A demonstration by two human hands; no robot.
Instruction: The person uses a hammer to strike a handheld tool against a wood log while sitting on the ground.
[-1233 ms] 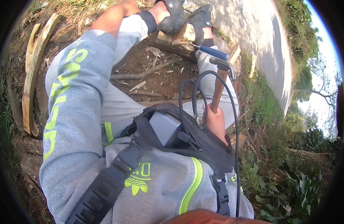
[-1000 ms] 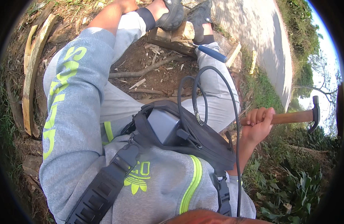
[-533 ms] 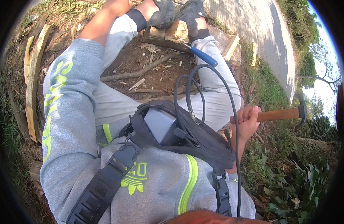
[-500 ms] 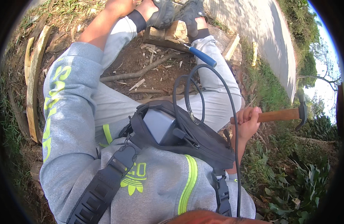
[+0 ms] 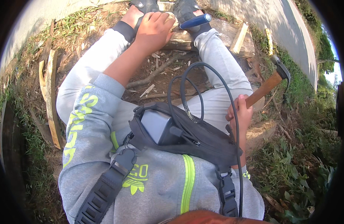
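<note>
Between my shoes, my left hand (image 5: 154,31) is closed round a small pale block of wood (image 5: 173,21), which it mostly covers. Beside that block, a blue-handled tool (image 5: 195,22), apparently a chisel, slants up to the right; its blade end is hidden. A thick split log (image 5: 181,41) lies under them, by my feet. My right hand (image 5: 240,111), beside my right knee, grips the lower end of a hammer's wooden handle (image 5: 265,89). The dark metal hammer head (image 5: 281,70) points up and away to the right.
A black waist bag (image 5: 209,140) with a grey device (image 5: 156,126) sits open on my lap, its black cable (image 5: 216,76) looping upward. Long split sticks (image 5: 51,99) lie at left. A branch (image 5: 157,71) and chips cover the soil between my legs. Leafy plants (image 5: 302,179) grow at right.
My left hand has come down onto the wood block by my feet. The blue handle has swung from pointing down-right to up-right. The hammer is now tilted more upward.
</note>
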